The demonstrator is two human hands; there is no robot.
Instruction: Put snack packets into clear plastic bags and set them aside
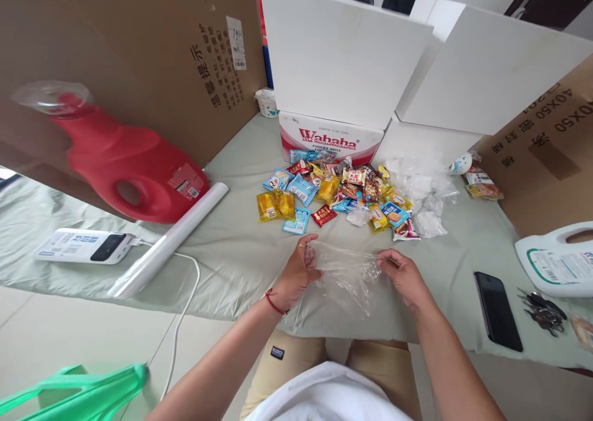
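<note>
A clear plastic bag (pixel 347 273) stretches between my two hands, just above the front of the cloth-covered table. My left hand (pixel 299 271) pinches its left side, fingers curled and thumb pressing toward them. At the bag's upper right corner, my right hand (pixel 401 276) grips the film between thumb and fingers. Nothing shows inside the bag. Beyond it lies a pile of wrapped snacks (pixel 324 189) in yellow, blue, red and brown packets. A red packet (pixel 324 215) is among those nearest the bag. Crumpled clear bags (pixel 424 189) lie at the pile's right.
Behind the snacks stands a white Wahaha carton (pixel 331 138) with raised flaps. At left are a red jug (pixel 134 162), a white roll (pixel 171 239) and a power bank (pixel 86 246) with a cable. A phone (pixel 498 311), keys (pixel 542 313) and a white bottle (pixel 558 260) lie right.
</note>
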